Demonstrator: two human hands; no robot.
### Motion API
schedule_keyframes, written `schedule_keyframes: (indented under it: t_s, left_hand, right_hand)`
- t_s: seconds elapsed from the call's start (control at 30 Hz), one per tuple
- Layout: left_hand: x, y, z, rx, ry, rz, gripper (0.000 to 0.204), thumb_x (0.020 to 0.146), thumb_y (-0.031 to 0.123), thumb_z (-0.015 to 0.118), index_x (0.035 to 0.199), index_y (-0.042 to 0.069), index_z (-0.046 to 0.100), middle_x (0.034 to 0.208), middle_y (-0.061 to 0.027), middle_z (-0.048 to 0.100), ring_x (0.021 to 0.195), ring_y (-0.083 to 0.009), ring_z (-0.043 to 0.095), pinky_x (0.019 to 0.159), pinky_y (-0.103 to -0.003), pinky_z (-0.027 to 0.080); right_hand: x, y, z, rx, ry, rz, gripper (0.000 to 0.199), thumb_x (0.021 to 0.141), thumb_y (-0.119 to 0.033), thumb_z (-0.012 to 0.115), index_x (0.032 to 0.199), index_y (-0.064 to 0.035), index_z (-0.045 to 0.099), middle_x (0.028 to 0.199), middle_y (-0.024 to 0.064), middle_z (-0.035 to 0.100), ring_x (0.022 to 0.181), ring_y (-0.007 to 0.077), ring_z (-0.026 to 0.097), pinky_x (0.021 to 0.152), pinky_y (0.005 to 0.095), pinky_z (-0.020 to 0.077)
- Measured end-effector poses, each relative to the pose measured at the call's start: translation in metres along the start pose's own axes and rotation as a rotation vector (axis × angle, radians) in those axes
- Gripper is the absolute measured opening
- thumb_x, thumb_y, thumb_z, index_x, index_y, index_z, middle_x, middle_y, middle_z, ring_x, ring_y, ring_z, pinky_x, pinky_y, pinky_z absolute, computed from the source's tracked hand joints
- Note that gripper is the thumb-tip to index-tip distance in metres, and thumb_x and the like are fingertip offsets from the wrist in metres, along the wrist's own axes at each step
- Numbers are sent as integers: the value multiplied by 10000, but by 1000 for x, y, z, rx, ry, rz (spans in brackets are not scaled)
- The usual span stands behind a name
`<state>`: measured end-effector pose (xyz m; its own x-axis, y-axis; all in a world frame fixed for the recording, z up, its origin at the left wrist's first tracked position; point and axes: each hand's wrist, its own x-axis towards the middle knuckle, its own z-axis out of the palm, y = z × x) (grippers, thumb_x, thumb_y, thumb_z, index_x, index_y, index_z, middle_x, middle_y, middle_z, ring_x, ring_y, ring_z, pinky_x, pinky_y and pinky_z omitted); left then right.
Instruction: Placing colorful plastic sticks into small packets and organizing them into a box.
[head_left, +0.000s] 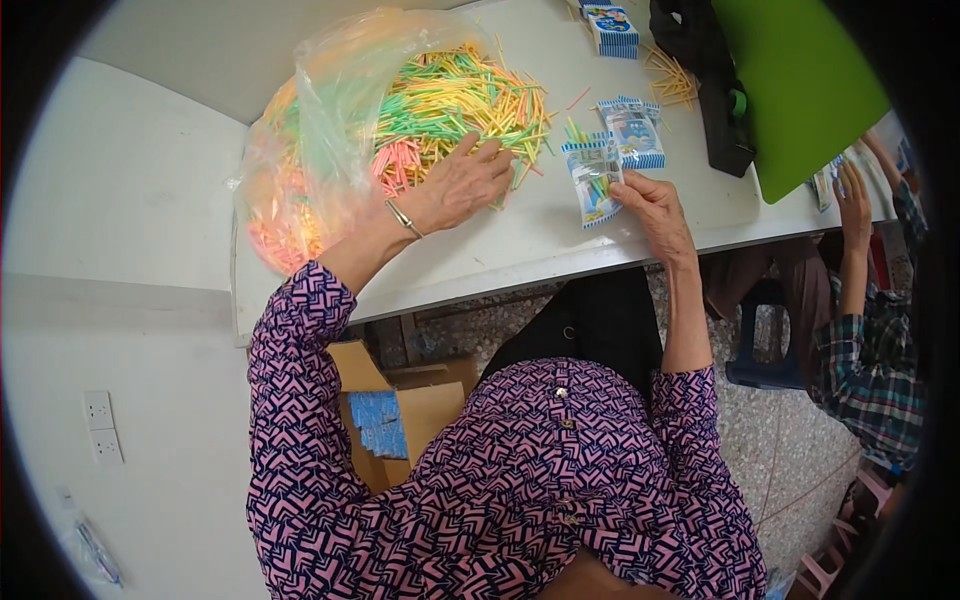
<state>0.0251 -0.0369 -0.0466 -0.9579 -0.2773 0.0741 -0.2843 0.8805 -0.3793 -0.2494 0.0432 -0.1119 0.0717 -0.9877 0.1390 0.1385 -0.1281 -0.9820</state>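
A big loose heap of thin coloured sticks (450, 95), yellow, green, orange and pink, spills from a clear plastic bag (340, 110) on the white table. My left hand (460, 188), with a bracelet at its wrist, rests on the near right edge of the heap, fingers spread; whether any stick lies under the fingertips is hidden. Pinched between thumb and fingers of my right hand (655, 212) is a small blue-and-white packet (596, 183) with a clear window. Green and yellow sticks show inside it, and a few stand out of its top. Just behind it lies another such packet (637, 135).
Stacked packets (612, 32) and loose pale orange sticks (672, 80) are at the back. A black object (728, 120) and a green board (800, 80) stand at right, beside a co-worker's hand (853, 205). An open cardboard box (432, 410) sits below the table.
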Motion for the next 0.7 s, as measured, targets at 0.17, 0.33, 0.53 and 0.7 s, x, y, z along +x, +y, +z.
schedule_keyframes:
  t_s: [0.17, 0.33, 0.53, 0.7]
  left_hand:
    - [16, -9, 5, 83, -79, 108, 83, 698, 87, 569, 778, 66, 581, 841, -50, 544, 867, -197, 498, 824, -321, 384]
    - [20, -14, 33, -44, 99, -20, 108, 705, 97, 574, 809, 67, 573, 777, -39, 541, 827, -196, 505, 788, -318, 387]
    - [30, -18, 14, -670, 235, -578, 110, 864, 172, 540, 889, 65, 544, 868, -61, 628, 907, -164, 532, 811, -316, 385]
    - [44, -18, -29, -1476, 453, -736, 229, 958, 284, 479, 897, 68, 521, 986, -70, 666, 1019, -122, 523, 889, -310, 378]
  right_hand:
    - [-1, 0, 2, 29, 6, 21, 181, 851, -137, 648, 773, 25, 630, 709, -75, 470, 683, 22, 384, 626, 189, 311]
    - [-4, 0, 7, 31, 25, 33, 204, 856, -137, 640, 730, 18, 595, 691, -78, 439, 670, 23, 366, 611, 195, 301]
    - [-2, -4, 11, -87, -8, 8, 265, 862, -147, 628, 677, 6, 517, 666, -67, 376, 651, 35, 334, 589, 212, 277]
    - [-1, -9, 18, -130, -16, -25, 280, 862, -139, 624, 674, 9, 480, 672, -59, 364, 649, 40, 328, 590, 211, 274]
